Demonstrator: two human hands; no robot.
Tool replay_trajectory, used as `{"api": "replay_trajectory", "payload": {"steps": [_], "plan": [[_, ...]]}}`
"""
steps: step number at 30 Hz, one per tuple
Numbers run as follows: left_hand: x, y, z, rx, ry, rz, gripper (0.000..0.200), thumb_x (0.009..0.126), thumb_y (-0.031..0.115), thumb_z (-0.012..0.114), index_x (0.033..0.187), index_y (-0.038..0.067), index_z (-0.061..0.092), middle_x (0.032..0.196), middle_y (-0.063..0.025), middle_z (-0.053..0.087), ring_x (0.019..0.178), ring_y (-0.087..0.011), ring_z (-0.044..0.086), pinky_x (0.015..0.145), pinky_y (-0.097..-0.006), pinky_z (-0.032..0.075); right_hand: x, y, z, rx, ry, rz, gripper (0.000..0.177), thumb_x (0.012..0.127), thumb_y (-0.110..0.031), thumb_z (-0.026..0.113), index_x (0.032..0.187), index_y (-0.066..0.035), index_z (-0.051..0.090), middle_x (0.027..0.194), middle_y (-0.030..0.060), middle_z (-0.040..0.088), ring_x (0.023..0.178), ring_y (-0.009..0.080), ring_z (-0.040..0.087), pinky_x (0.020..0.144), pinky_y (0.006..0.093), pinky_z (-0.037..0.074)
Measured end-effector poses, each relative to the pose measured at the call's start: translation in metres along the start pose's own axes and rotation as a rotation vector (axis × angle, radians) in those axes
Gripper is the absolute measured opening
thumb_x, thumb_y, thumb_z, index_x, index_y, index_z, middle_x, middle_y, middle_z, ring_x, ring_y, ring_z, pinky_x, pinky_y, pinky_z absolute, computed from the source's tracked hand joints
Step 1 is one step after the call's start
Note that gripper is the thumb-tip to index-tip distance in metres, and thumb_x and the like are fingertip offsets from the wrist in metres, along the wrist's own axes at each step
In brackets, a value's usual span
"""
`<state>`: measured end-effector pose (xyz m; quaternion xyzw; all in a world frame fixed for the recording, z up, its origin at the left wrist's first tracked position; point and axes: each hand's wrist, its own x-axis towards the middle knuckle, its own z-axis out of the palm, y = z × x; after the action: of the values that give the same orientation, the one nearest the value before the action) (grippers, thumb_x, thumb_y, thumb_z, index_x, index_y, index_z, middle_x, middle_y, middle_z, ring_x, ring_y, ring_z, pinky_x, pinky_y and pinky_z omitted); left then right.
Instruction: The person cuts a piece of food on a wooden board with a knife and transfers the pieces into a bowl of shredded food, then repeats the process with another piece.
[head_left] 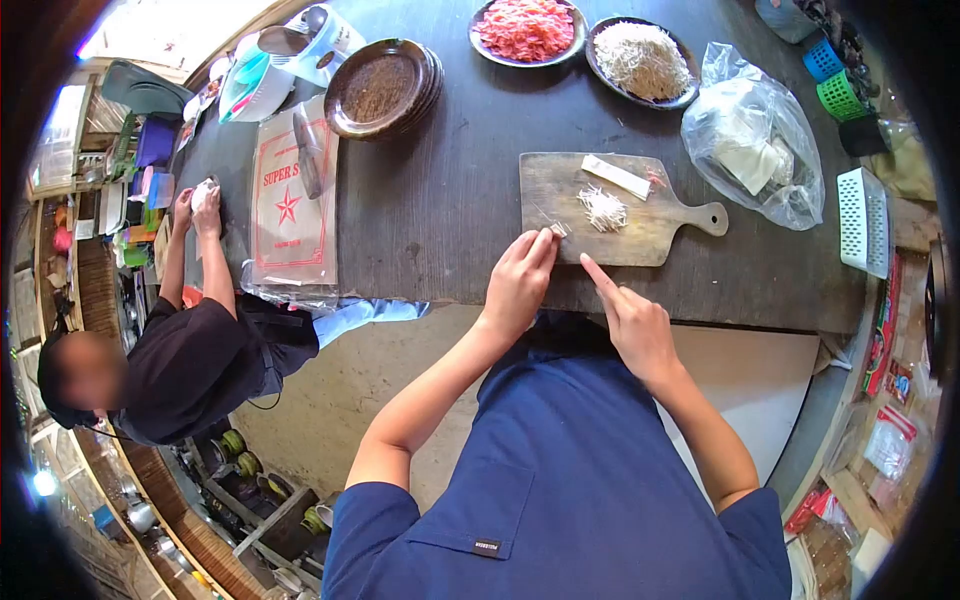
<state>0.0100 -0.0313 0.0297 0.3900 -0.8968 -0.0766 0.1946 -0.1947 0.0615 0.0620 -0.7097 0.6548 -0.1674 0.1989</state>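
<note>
A wooden cutting board [650,230] lies near the table's front edge, its handle to the right. My left hand [522,270] is at its lower left, fingertips bunched on a small pale piece with thin strips [557,228] around it. My right hand [640,325] is just below the board's front edge, index finger stretched toward the board and the other fingers curled. What those fingers hold is hidden. On the board are a loose pile of thin white shreds [603,209], an uncut whitish stick [615,176] and a few reddish bits [655,178].
Behind the board stand a plate of pink-red shreds [525,30] and a plate of pale shreds [643,62]. A clear plastic bag [755,140] with white contents lies right. Stacked brown plates [383,88] and a printed plastic pack [290,205] are left. Another person [200,340] works at the left.
</note>
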Motion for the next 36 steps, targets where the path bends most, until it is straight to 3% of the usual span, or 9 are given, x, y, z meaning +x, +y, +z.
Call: {"api": "replay_trajectory", "payload": {"steps": [12, 15, 17, 21, 23, 33, 36], "plan": [[-0.001, -0.001, 0.001, 0.011, 0.017, 0.010, 0.052, 0.082, 0.004, 0.064, 0.131, -0.010, 0.068, 0.134, -0.0163, 0.066, 0.126, -0.0323, 0.063, 0.109, -0.0398, 0.055, -0.012, -0.007, -0.037, -0.225, -0.189, 0.026, 0.068, 0.107, -0.017, 0.059, 0.167, -0.042, 0.040, 0.072, 0.0140, 0.066, 0.059, 0.0331, 0.072, 0.054, 0.0485, 0.062], [-0.003, -0.001, 0.003, 0.004, 0.025, 0.007, 0.052, 0.082, 0.004, 0.064, 0.132, -0.010, 0.068, 0.133, -0.0162, 0.066, 0.126, -0.0321, 0.063, 0.109, -0.0396, 0.055, -0.006, 0.001, -0.011, -0.217, -0.153, -0.004, 0.067, 0.108, -0.017, 0.059, 0.167, -0.041, 0.040, 0.072, 0.0140, 0.066, 0.059, 0.0344, 0.072, 0.054, 0.0496, 0.062], [-0.004, 0.000, 0.003, 0.014, 0.026, 0.008, 0.052, 0.082, 0.004, 0.063, 0.132, -0.010, 0.068, 0.133, -0.0160, 0.066, 0.125, -0.0320, 0.063, 0.109, -0.0396, 0.055, 0.006, 0.009, 0.007, -0.050, -0.044, -0.009, 0.064, 0.108, -0.014, 0.058, 0.166, -0.038, 0.044, 0.073, 0.0155, 0.063, 0.064, 0.0380, 0.070, 0.060, 0.0519, 0.058], [-0.002, 0.000, 0.003, -0.012, 0.028, -0.007, 0.052, 0.082, 0.004, 0.064, 0.132, -0.009, 0.068, 0.133, -0.0158, 0.066, 0.126, -0.0319, 0.063, 0.109, -0.0399, 0.055, 0.009, 0.001, -0.007, 0.090, 0.022, 0.005, 0.061, 0.109, -0.015, 0.058, 0.164, -0.038, 0.047, 0.072, 0.0155, 0.063, 0.066, 0.0384, 0.069, 0.061, 0.0526, 0.057], [-0.002, 0.000, 0.002, -0.018, 0.021, 0.001, 0.052, 0.082, 0.004, 0.064, 0.132, -0.009, 0.068, 0.133, -0.0160, 0.066, 0.125, -0.0321, 0.063, 0.109, -0.0398, 0.055, -0.002, -0.002, -0.012, -0.078, -0.026, 0.035, 0.064, 0.109, -0.018, 0.057, 0.166, -0.042, 0.043, 0.072, 0.0142, 0.064, 0.060, 0.0354, 0.071, 0.057, 0.0502, 0.060], [-0.004, -0.002, 0.007, -0.035, 0.070, 0.006, 0.048, 0.081, 0.003, 0.065, 0.128, -0.010, 0.070, 0.130, -0.0158, 0.066, 0.123, -0.0318, 0.065, 0.108, -0.0395, 0.055, -0.007, -0.005, -0.005, -0.241, -0.150, 0.044, 0.066, 0.108, -0.018, 0.059, 0.167, -0.042, 0.041, 0.074, 0.0145, 0.066, 0.061, 0.0361, 0.071, 0.057, 0.0500, 0.061], [-0.002, -0.003, 0.010, 0.046, 0.080, 0.019, 0.047, 0.086, 0.006, 0.065, 0.130, -0.007, 0.069, 0.132, -0.0130, 0.066, 0.123, -0.0271, 0.064, 0.109, -0.0362, 0.055, 0.019, 0.006, 0.015, 0.029, 0.060, -0.048, 0.064, 0.108, -0.017, 0.059, 0.165, -0.042, 0.044, 0.074, 0.0128, 0.065, 0.062, 0.0362, 0.071, 0.057, 0.0508, 0.060]]}}
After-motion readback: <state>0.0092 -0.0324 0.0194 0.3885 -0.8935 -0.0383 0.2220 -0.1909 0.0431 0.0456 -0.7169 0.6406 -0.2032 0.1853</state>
